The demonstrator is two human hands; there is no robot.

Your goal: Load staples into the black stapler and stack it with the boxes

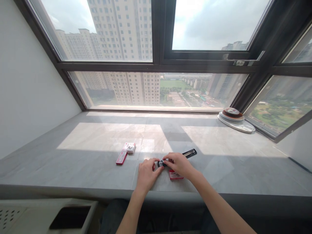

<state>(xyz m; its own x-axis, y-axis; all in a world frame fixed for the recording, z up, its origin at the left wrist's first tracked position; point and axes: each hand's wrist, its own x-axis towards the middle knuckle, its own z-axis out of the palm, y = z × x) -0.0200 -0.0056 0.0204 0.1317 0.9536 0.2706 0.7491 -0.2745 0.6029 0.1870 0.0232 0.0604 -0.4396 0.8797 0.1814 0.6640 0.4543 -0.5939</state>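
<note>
A black stapler (190,153) lies slantwise on the grey stone sill, and my right hand (179,164) covers its middle. Its far arm, with a pale metal strip along it, sticks out beyond that hand. My left hand (147,173) grips the near black end with thumb and forefinger. The right thumb and fingers are closed on the stapler beside that end; whether they also pinch something small is hidden. Partly under my right wrist sits a small red-and-white box (175,175).
To the left are a white box (129,148) and a flat red box (121,158), touching. Stacked plates (234,119) stand in the far right corner by the dark window frame (146,67). The sill's front edge (109,188) runs below my hands.
</note>
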